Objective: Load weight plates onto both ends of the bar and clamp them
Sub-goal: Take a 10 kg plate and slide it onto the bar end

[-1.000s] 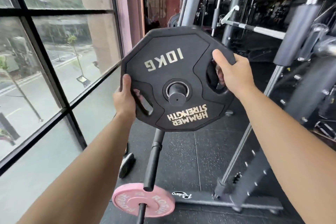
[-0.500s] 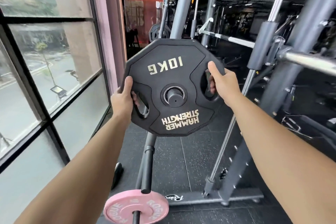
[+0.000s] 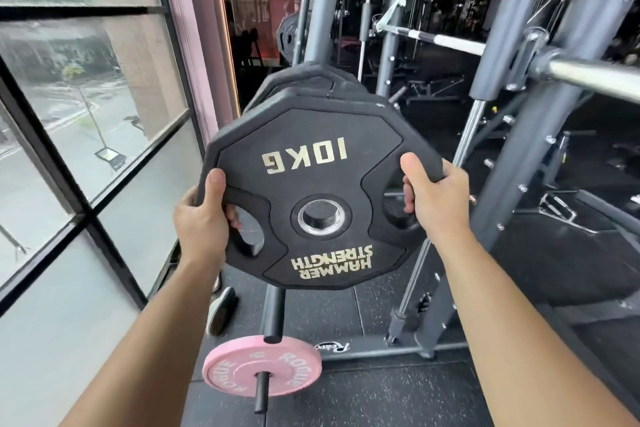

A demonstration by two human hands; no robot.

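I grip the black twelve-sided rubber 10KG plate (image 3: 311, 198) through its cutouts, left hand (image 3: 204, 218) at nine o'clock, right hand (image 3: 436, 204) at three, both wrapped tight. Its hub sits on a storage peg; I judge it needs carrying to the chrome bar (image 3: 595, 78) at two o'clock.

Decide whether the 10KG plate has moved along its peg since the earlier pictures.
Yes. The 10KG plate, held by the left hand and right hand, has slid outward toward the peg's tip, leaving the stored plates behind.

Gym — weight plates (image 3: 311, 191), steel rack (image 3: 540, 156) (rubber floor (image 3: 363, 399))
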